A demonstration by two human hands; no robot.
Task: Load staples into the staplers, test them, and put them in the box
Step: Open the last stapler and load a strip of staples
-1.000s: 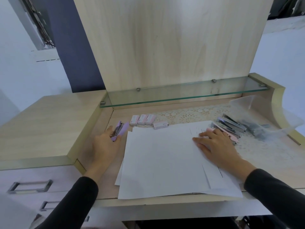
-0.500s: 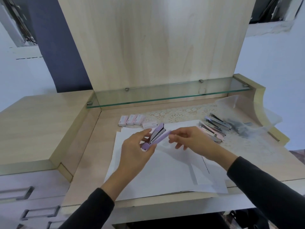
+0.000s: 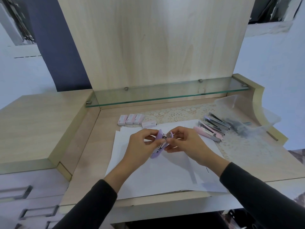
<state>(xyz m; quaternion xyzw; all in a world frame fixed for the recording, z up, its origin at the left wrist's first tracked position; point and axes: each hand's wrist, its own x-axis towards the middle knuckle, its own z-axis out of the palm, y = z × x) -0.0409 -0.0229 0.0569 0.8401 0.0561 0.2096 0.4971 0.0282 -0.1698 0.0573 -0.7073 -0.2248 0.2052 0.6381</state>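
The table's (image 3: 92,156) front edge lies just past the sleeves, and the paper (image 3: 165,177) reaches right to it, so a sleeve dragged back could pull sheets off.

Over the middle of the paper, lifted clear of it, both hands hold the purple stapler (image 3: 156,154). The left hand (image 3: 140,146) has its grip curled round the lower body. The right hand (image 3: 189,144) pinches the upper end, where bare metal shows between the purple halves. This looks like opening the top for loading. To do it well, the left should hold low and firm while the right swings the cover fully back. Fingertips should stay off the metal nose, and the work should stay over the paper so dropped staples are easy to find.

The staple boxes (image 3: 132,120) sit beyond, forward and left, with open table on the way. To the right, the other staplers (image 3: 212,128) crowd the paper's far corner. The clear box (image 3: 231,100) stands behind them, against the raised side wall. A step bounds the left side. The glass shelf (image 3: 165,96) overhangs the back, so far reaches should stay low.
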